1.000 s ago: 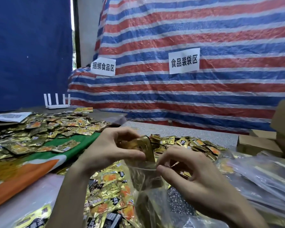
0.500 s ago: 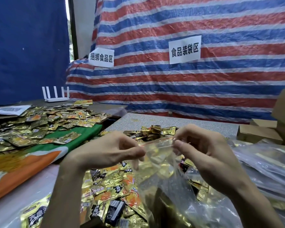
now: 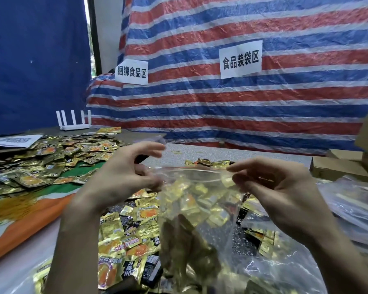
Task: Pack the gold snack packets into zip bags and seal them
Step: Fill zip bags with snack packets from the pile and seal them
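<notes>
A clear zip bag (image 3: 200, 209) partly filled with gold snack packets hangs upright above the table, and its mouth gapes in an oval under the red zip strip. My left hand (image 3: 123, 179) holds the bag's left top edge with its lower fingers, while its upper fingers are spread and blurred. My right hand (image 3: 280, 192) pinches the bag's right top corner between thumb and fingertips. Loose gold snack packets (image 3: 128, 236) lie heaped on the table under and in front of the bag.
A second spread of gold packets (image 3: 51, 158) covers a green and orange cloth (image 3: 30, 219) at left, with a white router (image 3: 73, 122) behind. Empty clear zip bags (image 3: 348, 204) are stacked at right beside cardboard boxes (image 3: 340, 168). A striped tarp (image 3: 242, 102) closes off the back.
My left hand put a gold packet into the bag, then both hands took its top edge. They have since moved apart, and the bag's mouth now gapes wider.
</notes>
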Tool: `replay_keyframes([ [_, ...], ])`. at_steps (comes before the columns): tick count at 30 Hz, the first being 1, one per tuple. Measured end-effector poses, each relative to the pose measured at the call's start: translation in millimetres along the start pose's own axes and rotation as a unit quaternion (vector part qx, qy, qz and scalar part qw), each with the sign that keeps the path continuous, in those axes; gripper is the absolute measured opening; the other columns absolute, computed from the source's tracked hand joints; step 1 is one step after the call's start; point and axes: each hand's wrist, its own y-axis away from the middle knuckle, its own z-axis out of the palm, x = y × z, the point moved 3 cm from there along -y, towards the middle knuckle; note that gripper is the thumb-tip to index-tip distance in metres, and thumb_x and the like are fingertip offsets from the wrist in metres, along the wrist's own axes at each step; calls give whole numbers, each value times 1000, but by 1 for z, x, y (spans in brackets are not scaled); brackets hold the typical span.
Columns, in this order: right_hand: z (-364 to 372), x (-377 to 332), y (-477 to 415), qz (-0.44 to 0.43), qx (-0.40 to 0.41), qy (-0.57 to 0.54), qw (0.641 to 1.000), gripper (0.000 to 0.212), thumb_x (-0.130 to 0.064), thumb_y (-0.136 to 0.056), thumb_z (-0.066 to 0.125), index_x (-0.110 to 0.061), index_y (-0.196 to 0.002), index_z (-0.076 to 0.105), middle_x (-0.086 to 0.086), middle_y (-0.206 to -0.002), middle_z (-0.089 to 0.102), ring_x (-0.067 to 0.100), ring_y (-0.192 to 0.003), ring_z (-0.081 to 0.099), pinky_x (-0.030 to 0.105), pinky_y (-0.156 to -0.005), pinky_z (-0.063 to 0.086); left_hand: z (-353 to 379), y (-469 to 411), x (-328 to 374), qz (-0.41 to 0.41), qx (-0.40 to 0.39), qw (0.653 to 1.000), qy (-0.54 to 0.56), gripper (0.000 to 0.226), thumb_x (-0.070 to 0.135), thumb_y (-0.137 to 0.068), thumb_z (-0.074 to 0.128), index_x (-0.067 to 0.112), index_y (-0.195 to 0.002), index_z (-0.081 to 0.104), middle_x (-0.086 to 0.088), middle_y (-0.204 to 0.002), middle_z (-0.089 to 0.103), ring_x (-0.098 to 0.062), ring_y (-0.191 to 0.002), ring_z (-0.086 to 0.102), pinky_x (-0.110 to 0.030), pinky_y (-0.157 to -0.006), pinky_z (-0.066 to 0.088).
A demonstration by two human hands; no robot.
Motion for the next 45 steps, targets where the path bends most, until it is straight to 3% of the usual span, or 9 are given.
replay_keyframes([
  [3,0,2,-1,2,31,-4,1000,26,-8,-83,69,-33,-89,75,-8,-90,76,13,-87,72,41,-79,59,-8,-1,-4,-24,9,1000,-17,35,14,-63,83,15,-97,76,-5,-95,76,-25,-76,75,-21,-66,58],
  [6,1,9,-2,26,8,47,999,30,-3,-84,71,-31,-90,76,-11,-89,75,9,-85,71,42,-78,60,-9,0,-8,-55,-24,997,-57,23,25,-57,83,19,-80,79,-4,-79,76,-18,-71,73,-23,-61,58],
  [13,3,15,-3,44,-5,66,997,29,-3,-85,72,-31,-87,75,-9,-86,74,10,-82,72,41,-77,62,-15,1,-21,-114,-45,992,-31,27,27,-55,85,13,-77,80,-12,-76,75,-15,-65,69,-21,-60,55],
  [20,2,14,-2,78,-12,55,995,21,-5,-83,76,-25,-84,74,-4,-82,75,13,-76,72,44,-76,60,-20,2,-22,-81,-18,997,-6,20,24,-62,84,15,-79,81,-11,-80,76,-27,-76,72,-25,-65,57],
  [32,2,13,-1,68,76,38,994,29,1,-86,67,-20,-85,47,1,-82,66,21,-74,62,54,-73,53,-16,6,-13,-74,-49,996,-3,28,34,-58,82,18,-81,81,-10,-82,76,-27,-79,71,-22,-64,57],
  [36,5,13,-1,72,74,70,992,26,-4,-86,69,-24,-86,51,-4,-83,65,18,-73,62,51,-69,55,-14,5,-13,-98,-43,993,-56,22,37,-63,79,22,-79,80,-5,-81,76,-25,-80,70,-37,-76,57],
  [40,12,14,-1,64,55,142,986,22,-19,-87,68,-30,-96,51,-13,-93,60,5,-86,59,37,-81,56,-7,4,-6,-67,-37,991,-109,15,32,-78,74,17,-76,74,0,-77,71,-9,-71,64,-30,-69,52],
  [43,26,3,1,-10,40,229,973,31,-36,-89,61,-35,-117,47,-19,-114,50,-3,-109,45,11,-96,36,8,3,6,-13,-47,985,-168,11,23,-90,67,22,-79,67,2,-76,64,-3,-70,58,-20,-65,47],
  [45,38,-4,4,-43,15,254,966,46,-42,-88,57,-33,-131,47,-22,-122,44,-4,-121,37,6,-103,25,17,3,16,19,-51,982,-182,14,21,-92,66,24,-78,64,4,-77,63,-6,-73,57,-19,-66,45],
])
